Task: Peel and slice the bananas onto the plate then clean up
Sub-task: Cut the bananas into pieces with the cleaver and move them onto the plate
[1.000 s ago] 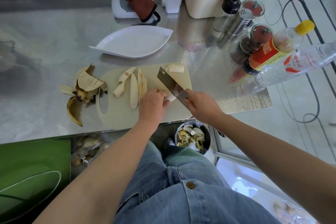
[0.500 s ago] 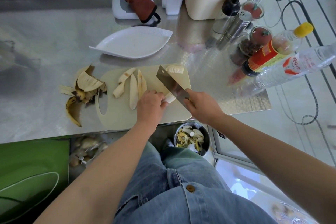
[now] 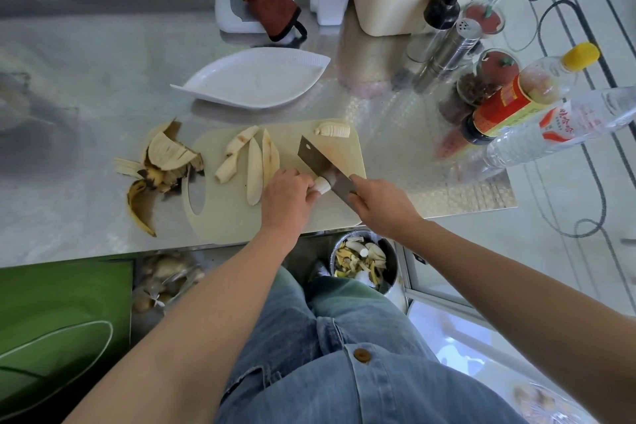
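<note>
our left hand [image 3: 287,196] pinches the banana stub [image 3: 322,185] near the cutting board's [image 3: 241,220] 6 o'clock edge, its long axis running 9 to 3. at its 3 o'clock, our right hand [image 3: 382,206] grips the knife [image 3: 323,165], blade crossing the stub's free end.

A red cloth [image 3: 270,3] is draped over a white box [image 3: 227,19]. Steel shakers [image 3: 449,53], spice jars [image 3: 488,77] and two bottles [image 3: 537,89] are crowded beside a cream tub [image 3: 389,7].
</note>
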A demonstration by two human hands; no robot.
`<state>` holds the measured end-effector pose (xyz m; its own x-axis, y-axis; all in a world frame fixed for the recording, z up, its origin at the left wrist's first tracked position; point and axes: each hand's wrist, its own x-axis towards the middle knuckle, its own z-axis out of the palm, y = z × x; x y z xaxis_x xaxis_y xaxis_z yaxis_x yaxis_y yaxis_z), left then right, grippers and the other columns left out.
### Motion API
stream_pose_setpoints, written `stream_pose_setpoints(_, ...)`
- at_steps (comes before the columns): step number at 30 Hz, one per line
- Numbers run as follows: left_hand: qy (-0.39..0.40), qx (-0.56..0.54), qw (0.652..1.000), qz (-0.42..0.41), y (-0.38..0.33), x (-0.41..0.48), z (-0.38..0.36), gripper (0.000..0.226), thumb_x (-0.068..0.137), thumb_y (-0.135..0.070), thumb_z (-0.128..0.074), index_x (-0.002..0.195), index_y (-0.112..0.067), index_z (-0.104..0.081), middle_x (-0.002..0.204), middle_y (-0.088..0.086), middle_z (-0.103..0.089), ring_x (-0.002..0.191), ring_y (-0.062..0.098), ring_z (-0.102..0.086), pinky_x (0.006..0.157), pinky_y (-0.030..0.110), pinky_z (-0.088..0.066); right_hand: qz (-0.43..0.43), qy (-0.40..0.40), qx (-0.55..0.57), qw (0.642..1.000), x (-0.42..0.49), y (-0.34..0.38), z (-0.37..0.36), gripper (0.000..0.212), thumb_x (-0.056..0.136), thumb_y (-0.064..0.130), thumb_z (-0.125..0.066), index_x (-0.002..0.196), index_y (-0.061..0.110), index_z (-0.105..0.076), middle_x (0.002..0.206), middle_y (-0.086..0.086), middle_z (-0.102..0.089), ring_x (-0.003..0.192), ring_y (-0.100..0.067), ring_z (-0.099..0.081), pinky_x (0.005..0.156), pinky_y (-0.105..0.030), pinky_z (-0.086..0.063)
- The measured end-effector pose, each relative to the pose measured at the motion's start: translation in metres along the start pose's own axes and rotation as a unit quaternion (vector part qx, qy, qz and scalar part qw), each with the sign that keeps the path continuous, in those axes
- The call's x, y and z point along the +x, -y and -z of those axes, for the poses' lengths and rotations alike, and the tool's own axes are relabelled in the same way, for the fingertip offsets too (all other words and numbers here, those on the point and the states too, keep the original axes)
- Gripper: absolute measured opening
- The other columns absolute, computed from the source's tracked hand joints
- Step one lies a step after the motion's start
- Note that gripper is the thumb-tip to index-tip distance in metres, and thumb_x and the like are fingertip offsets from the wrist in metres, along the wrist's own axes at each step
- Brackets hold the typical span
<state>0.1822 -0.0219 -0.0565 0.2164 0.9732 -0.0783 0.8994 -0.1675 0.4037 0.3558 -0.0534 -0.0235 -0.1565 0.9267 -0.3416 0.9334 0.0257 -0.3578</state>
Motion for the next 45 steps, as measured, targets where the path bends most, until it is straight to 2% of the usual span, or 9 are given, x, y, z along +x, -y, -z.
stream_pose_setpoints(5, -0.002, 0.006, 1.000, 0.005, 0.000, 0.000, -0.001, 0.017, 0.086, -0.031, -0.070, 0.094, -0.016, -0.070, 0.087, 0.002, -0.062, 0.081, 0.012, -0.039, 0.065, 0.026, -0.030, 0.014, -0.034, 0.033, 0.999, -0.002, 0.003, 0.010, 0.011, 0.098, 0.022, -0.042, 0.090, 0.014, -0.042, 0.068, -0.001, -0.048, 0.057, -0.021, -0.046, 0.047, -0.027, -0.029)
stream_pose_setpoints(9, -0.005, 0.005, 1.000, 0.005, -0.001, 0.000, 0.000, 0.016, 0.086, -0.030, -0.069, 0.094, -0.015, -0.070, 0.087, 0.002, -0.062, 0.082, 0.011, -0.038, 0.065, 0.025, -0.029, 0.020, -0.021, 0.014, 0.999, -0.001, 0.003, 0.012, 0.016, 0.097, 0.023, -0.042, 0.099, 0.009, -0.050, 0.074, -0.006, -0.056, 0.062, -0.024, -0.053, 0.054, -0.033, -0.045)
stream_pose_setpoints(13, -0.003, 0.008, 1.000, 0.000, -0.001, 0.000, 0.001, 0.018, 0.087, -0.030, -0.069, 0.095, -0.015, -0.070, 0.088, 0.002, -0.062, 0.081, 0.011, -0.038, 0.066, 0.025, -0.030, 0.015, -0.016, 0.009, 1.000, -0.001, 0.002, 0.011, 0.016, 0.098, 0.022, -0.041, 0.100, 0.009, -0.050, 0.074, -0.006, -0.055, 0.063, -0.025, -0.054, 0.054, -0.032, -0.043)
stream_pose_setpoints(18, 0.001, 0.006, 1.000, 0.000, -0.001, 0.000, 0.001, 0.018, 0.086, -0.030, -0.069, 0.097, -0.015, -0.070, 0.088, 0.002, -0.061, 0.081, 0.012, -0.039, 0.065, 0.025, -0.029, -0.001, -0.002, 0.006, 1.000, -0.002, 0.001, 0.003, 0.018, 0.098, 0.023, -0.041, 0.104, 0.009, -0.051, 0.083, -0.010, -0.061, 0.065, -0.025, -0.056, 0.056, -0.034, -0.049)
stream_pose_setpoints(23, 0.000, 0.003, 1.000, 0.002, -0.001, -0.001, 0.000, 0.017, 0.086, -0.030, -0.069, 0.096, -0.015, -0.070, 0.087, 0.003, -0.060, 0.081, 0.013, -0.039, 0.064, 0.026, -0.028, -0.003, 0.001, 0.002, 1.000, -0.002, 0.000, 0.003, 0.015, 0.098, 0.023, -0.040, 0.097, 0.011, -0.047, 0.077, -0.006, -0.056, 0.062, -0.023, -0.051, 0.051, -0.028, -0.036)
stream_pose_setpoints(27, 0.001, 0.006, 1.000, 0.004, -0.001, 0.000, 0.000, 0.017, 0.087, -0.030, -0.068, 0.095, -0.015, -0.071, 0.087, 0.002, -0.061, 0.081, 0.012, -0.038, 0.065, 0.026, -0.029, 0.017, -0.025, 0.024, 0.999, -0.003, 0.004, 0.014, 0.013, 0.098, 0.021, -0.043, 0.087, 0.016, -0.037, 0.065, 0.002, -0.043, 0.054, -0.016, -0.041, 0.046, -0.026, -0.026)
stream_pose_setpoints(35, 0.006, 0.004, 1.000, 0.008, -0.002, 0.001, 0.000, 0.017, 0.087, -0.029, -0.068, 0.095, -0.015, -0.071, 0.089, 0.003, -0.061, 0.088, 0.019, -0.049, 0.066, 0.028, -0.031, 0.014, -0.018, -0.001, 1.000, -0.004, 0.005, 0.011, 0.015, 0.098, 0.024, -0.042, 0.086, 0.015, -0.037, 0.065, -0.001, -0.044, 0.058, -0.025, -0.044, 0.048, -0.030, -0.029)
stream_pose_setpoints(42, 0.001, 0.005, 1.000, 0.009, -0.001, 0.000, -0.001, 0.017, 0.086, -0.031, -0.069, 0.096, -0.017, -0.071, 0.089, 0.002, -0.061, 0.081, 0.012, -0.037, 0.065, 0.027, -0.029, 0.000, -0.009, -0.013, 1.000, -0.005, 0.006, 0.000, 0.011, 0.099, 0.024, -0.041, 0.100, 0.014, -0.045, 0.075, -0.001, -0.046, 0.062, -0.021, -0.044, 0.046, -0.023, -0.022)
stream_pose_setpoints(45, 0.002, 0.001, 1.000, 0.008, -0.001, -0.001, 0.000, 0.018, 0.087, -0.030, -0.069, 0.099, -0.017, -0.071, 0.089, 0.002, -0.061, 0.082, 0.014, -0.040, 0.066, 0.027, -0.029, -0.007, -0.005, -0.007, 1.000, -0.004, 0.004, -0.003, 0.011, 0.099, 0.025, -0.040, 0.096, 0.015, -0.043, 0.076, -0.002, -0.047, 0.064, -0.022, -0.045, 0.047, -0.025, -0.024)
